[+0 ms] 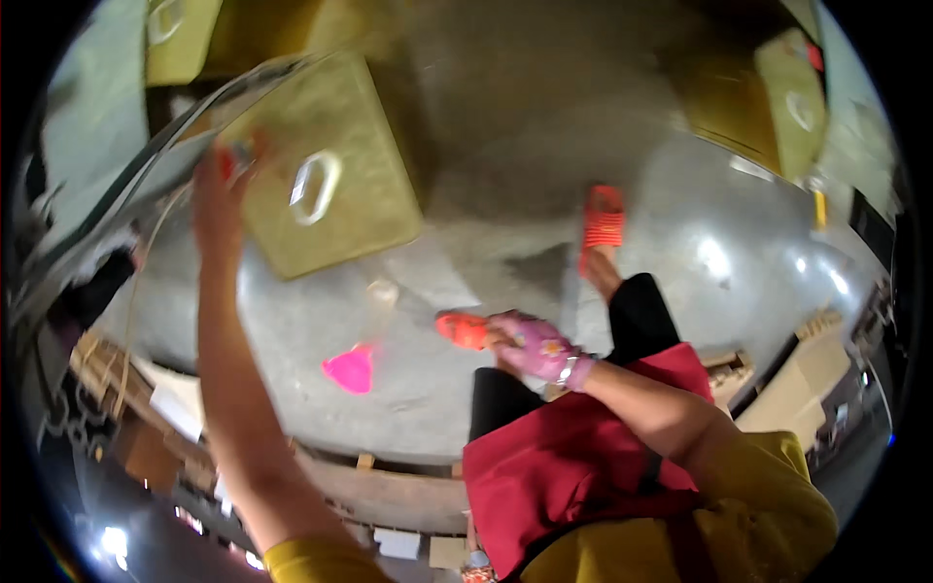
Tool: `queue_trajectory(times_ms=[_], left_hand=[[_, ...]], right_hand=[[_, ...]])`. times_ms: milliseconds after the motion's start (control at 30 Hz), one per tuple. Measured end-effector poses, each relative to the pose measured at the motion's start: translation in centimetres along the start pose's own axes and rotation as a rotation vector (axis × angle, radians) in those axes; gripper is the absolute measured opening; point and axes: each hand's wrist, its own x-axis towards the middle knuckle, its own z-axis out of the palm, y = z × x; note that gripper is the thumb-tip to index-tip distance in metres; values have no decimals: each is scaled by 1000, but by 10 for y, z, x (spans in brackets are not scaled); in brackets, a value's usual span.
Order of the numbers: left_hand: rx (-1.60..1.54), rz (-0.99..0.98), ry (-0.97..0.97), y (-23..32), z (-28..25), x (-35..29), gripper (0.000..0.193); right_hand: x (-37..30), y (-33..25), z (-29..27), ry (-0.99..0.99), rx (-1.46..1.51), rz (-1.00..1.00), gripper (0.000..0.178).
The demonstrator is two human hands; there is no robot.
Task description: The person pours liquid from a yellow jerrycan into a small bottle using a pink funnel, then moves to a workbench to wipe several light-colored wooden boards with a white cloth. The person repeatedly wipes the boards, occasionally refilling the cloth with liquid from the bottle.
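Note:
My left hand [225, 185] reaches out at the upper left, its bare fingers smeared by motion. A small red-and-whitish thing [231, 163] shows at the fingers; its kind is too blurred to tell. Beside that hand is a yellow-green box-shaped container [277, 136] with a white oval handle [315, 188] on its face. My right hand [535, 345], in a pink-purple floral glove, hangs in front of my body with loose fingers and nothing visible in them. Below its fingertips shows an orange slipper [459, 328] on my foot.
A bright pink scoop-like piece [352, 369] lies on the grey floor [418, 408]. Dark cables [146, 155] run beside the container at the left. Another yellow-green container [789, 102] stands at the upper right. Cardboard [802, 374] is at the right.

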Motion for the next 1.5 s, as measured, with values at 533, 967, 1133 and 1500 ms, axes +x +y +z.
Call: queue_trajectory(times_ms=[533,967,1133,1500], left_hand=[[-601,92,-538,230,-6,-164,62],[-574,-298,-200,177,-10,-127,41],[-150,-145,-82,117,8,-79,37],[-516,-359,-400,91,14,-47,29]], right_hand=[[15,-22,-30,-75,1550,200,38],[3,9,-30,-47,1484,225,33],[16,45,16,202,1322,50,29],[-51,86,-189,605,932,180,23]])
